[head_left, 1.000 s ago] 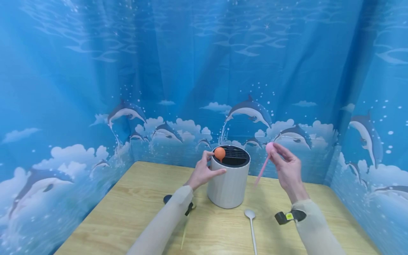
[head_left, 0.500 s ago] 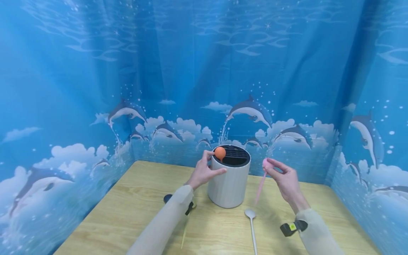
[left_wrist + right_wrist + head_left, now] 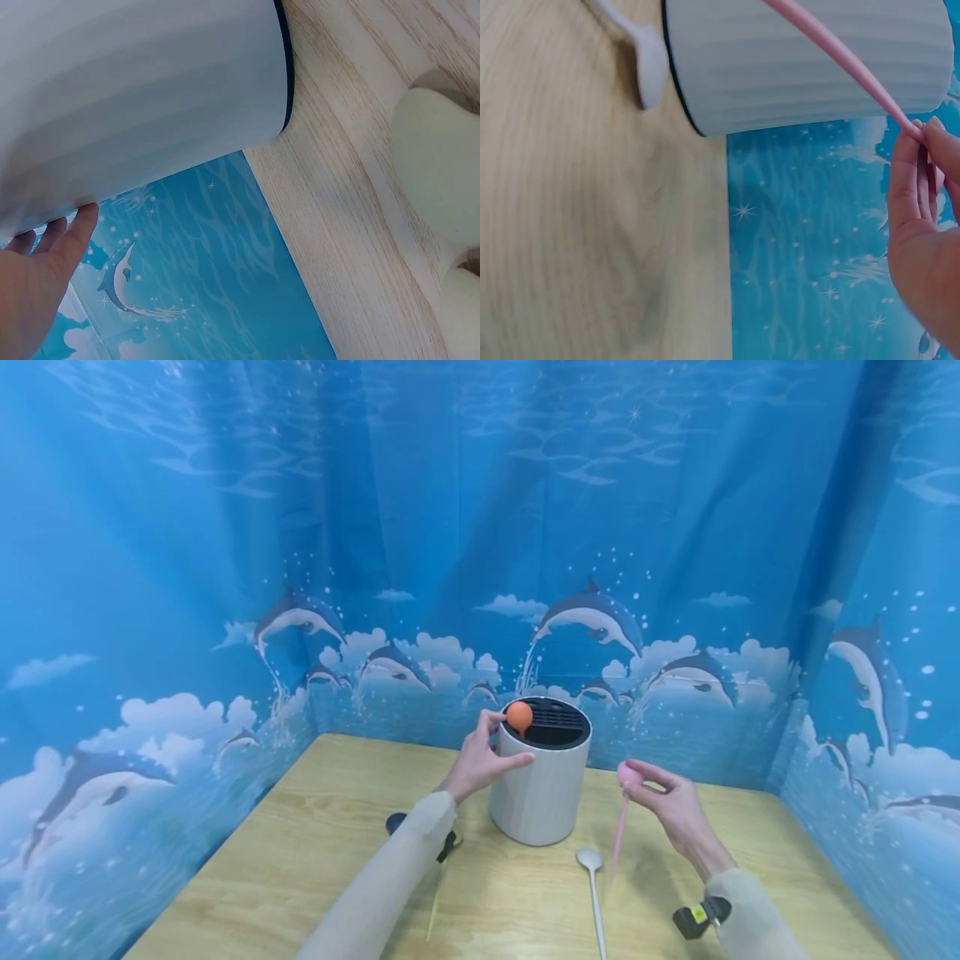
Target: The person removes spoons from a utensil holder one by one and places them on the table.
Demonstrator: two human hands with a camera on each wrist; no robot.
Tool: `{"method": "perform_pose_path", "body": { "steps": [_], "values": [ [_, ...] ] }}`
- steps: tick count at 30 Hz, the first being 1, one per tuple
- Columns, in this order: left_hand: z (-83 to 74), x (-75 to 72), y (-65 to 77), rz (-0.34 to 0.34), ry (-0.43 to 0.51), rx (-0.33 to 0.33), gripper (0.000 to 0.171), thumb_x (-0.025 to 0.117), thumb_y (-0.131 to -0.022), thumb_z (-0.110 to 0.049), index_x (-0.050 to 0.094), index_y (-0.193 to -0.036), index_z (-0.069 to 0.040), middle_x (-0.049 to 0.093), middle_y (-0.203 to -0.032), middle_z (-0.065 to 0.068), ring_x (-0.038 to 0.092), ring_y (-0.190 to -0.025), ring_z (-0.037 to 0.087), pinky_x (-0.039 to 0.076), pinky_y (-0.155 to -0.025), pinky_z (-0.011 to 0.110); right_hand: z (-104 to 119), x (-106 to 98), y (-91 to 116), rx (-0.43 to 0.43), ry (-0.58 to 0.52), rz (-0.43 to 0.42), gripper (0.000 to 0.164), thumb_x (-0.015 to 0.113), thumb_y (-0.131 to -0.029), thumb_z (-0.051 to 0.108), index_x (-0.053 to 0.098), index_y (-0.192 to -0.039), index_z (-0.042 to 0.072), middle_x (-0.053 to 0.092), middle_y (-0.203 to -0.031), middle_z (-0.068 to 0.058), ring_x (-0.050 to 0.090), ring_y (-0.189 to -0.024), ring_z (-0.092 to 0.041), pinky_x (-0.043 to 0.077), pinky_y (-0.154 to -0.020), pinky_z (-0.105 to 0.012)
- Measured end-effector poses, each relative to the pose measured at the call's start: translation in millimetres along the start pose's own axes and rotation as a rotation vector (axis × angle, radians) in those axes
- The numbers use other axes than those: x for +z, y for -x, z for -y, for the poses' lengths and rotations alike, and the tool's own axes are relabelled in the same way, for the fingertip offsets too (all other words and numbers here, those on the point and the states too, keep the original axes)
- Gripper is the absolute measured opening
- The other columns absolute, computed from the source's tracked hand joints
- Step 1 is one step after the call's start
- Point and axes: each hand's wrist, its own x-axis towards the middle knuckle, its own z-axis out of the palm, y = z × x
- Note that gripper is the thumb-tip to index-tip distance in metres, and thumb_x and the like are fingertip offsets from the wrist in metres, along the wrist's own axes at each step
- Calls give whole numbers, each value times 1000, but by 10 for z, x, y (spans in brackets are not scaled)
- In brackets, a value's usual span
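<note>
A white ribbed utensil holder (image 3: pixel 536 797) with a black slotted top stands on the table. An orange spoon (image 3: pixel 520 717) stands in it, round head up, near the left rim. My left hand (image 3: pixel 480 760) rests against the holder's left side, thumb stretched across the front; in the left wrist view its extended fingers (image 3: pixel 75 232) touch the wall. To the right, my right hand (image 3: pixel 671 806) pinches a pink spoon (image 3: pixel 628 774) by its head end, the handle hanging down over the table. In the right wrist view the pink handle (image 3: pixel 847 60) crosses in front of the holder.
A grey spoon (image 3: pixel 590 860) lies on the wooden table (image 3: pixel 322 860) in front of the holder. A dark spoon head (image 3: pixel 395 822) and a thin yellow handle (image 3: pixel 434 906) show beside my left forearm, which partly hides them. A blue dolphin curtain (image 3: pixel 450 527) surrounds the table.
My right hand has come down with the pink spoon, from about the holder's rim height to lower beside it, and the spoon now hangs more upright. The left hand stays put.
</note>
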Motion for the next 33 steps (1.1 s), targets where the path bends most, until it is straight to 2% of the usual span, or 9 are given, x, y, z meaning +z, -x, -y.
{"method": "perform_pose_path", "body": {
  "steps": [5, 9, 12, 16, 23, 27, 33],
  "values": [
    [-4, -1, -4, 3, -16, 4, 81, 79, -73, -59, 38, -133, -24, 46, -149, 10, 48, -134, 31, 50, -100, 54, -76, -32, 15, 53, 76, 58, 69, 73, -88, 29, 44, -146, 5, 51, -141, -17, 65, -101, -2, 53, -96, -28],
    [-16, -5, 6, 1, -15, 5, 81, 79, -73, -59, 38, -133, -24, 47, -148, 10, 49, -133, 31, 50, -100, 54, -167, -61, 9, 85, 124, 89, 71, 75, -87, 33, 45, -146, 9, 46, -147, -20, 62, -110, -9, 46, -107, -44],
    [-23, -8, 14, -1, -9, 0, 80, 80, -73, -58, 38, -133, -24, 47, -148, 10, 49, -133, 31, 49, -101, 55, -243, -75, 14, 102, 142, 91, 70, 77, -85, 31, 47, -145, 10, 49, -144, -19, 61, -115, -19, 44, -107, -49],
    [-21, -9, 15, -1, -4, -6, 80, 80, -73, -57, 38, -133, -24, 46, -149, 9, 48, -134, 31, 48, -101, 56, -332, -60, 49, 119, 170, 114, 69, 78, -83, 26, 49, -143, 8, 57, -134, -17, 59, -115, -23, 48, -103, -46],
    [-6, 3, 14, 8, -1, -11, 80, 80, -73, -57, 38, -133, -24, 45, -150, 10, 48, -134, 32, 49, -101, 55, -453, 16, 164, 145, 223, 143, 65, 81, -79, 17, 56, -136, 1, 65, -121, -16, 60, -102, -16, 52, -85, -27],
    [-3, 4, 15, 1, -1, -11, 80, 80, -73, -57, 38, -133, -25, 46, -149, 10, 49, -133, 32, 49, -100, 55, -494, 36, 211, 145, 269, 169, 62, 82, -78, 16, 58, -132, 0, 67, -117, -15, 58, -101, -16, 51, -81, -26],
    [-3, 0, 9, -3, -5, -6, 79, 81, -73, -55, 38, -132, -25, 47, -148, 10, 50, -131, 31, 50, -99, 54, -539, 45, 246, 163, 261, 224, 61, 80, -79, 15, 56, -132, -5, 65, -114, -16, 60, -97, -17, 54, -81, -27]
  ]
}}
